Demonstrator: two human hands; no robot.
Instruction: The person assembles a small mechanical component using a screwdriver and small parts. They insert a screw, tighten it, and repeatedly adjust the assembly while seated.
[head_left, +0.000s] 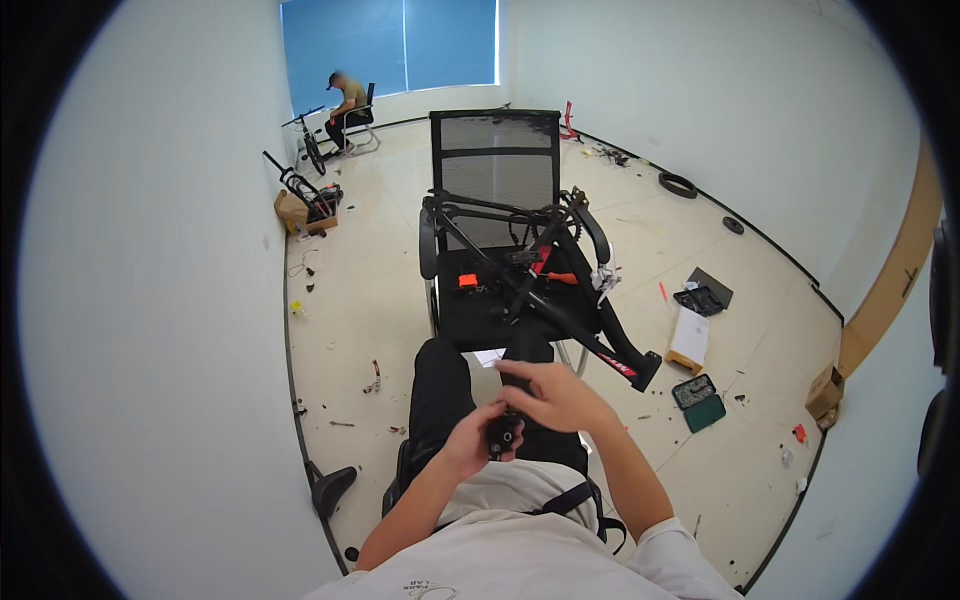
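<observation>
Above my lap, my left hand (472, 440) is closed around a small black part (503, 436) with round openings, its exact kind unclear. Over it reaches my right hand (556, 394), index finger stretched leftward and thumb apart below it near the left fingertips. Nothing shows in the right hand. In front of my knees, a black bicycle frame (570, 322) with red patches lies across a black mesh chair (480, 325). Also on that seat are a small orange object (468, 281) and an orange-handled tool (562, 278).
To the right on the floor are an open green case (704, 412), a white box (688, 338) and a black tool case (700, 298). A bicycle saddle (333, 490) lies by the left wall. At the far left another person (349, 105) sits near a bicycle (312, 148).
</observation>
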